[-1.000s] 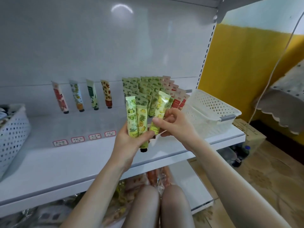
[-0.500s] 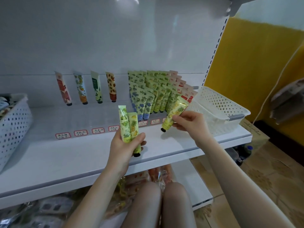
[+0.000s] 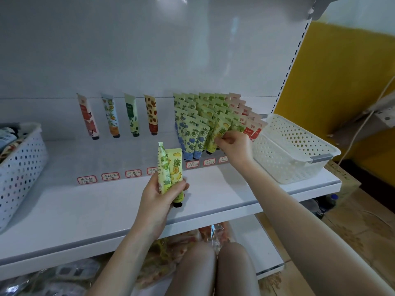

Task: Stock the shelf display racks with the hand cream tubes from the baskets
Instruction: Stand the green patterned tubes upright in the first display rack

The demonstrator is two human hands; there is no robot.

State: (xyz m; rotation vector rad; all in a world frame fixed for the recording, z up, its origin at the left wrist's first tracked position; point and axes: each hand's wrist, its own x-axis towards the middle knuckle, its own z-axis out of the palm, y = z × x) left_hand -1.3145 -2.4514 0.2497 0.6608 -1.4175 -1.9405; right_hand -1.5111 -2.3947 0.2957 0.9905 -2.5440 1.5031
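pinching pineapple tube [image 3: 216, 136] with right hand [image 3: 235, 147], at front of packed rack row [image 3: 213, 111]. gripping two spare tubes [image 3: 170, 167] in left hand [image 3: 158, 195], over shelf [image 3: 85, 210]. risk of toppling leaning neighbours [image 3: 192, 135] if pushed in crooked or too hard.

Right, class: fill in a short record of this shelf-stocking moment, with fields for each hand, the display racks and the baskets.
Left hand: grips two hand cream tubes, upright, above the shelf
Right hand: pinches a pineapple-print tube at the front of a packed row
Left rack: four single tubes, one per lane
Right rack: lanes packed with tubes
Baskets: white basket at right end; left basket holds tubes
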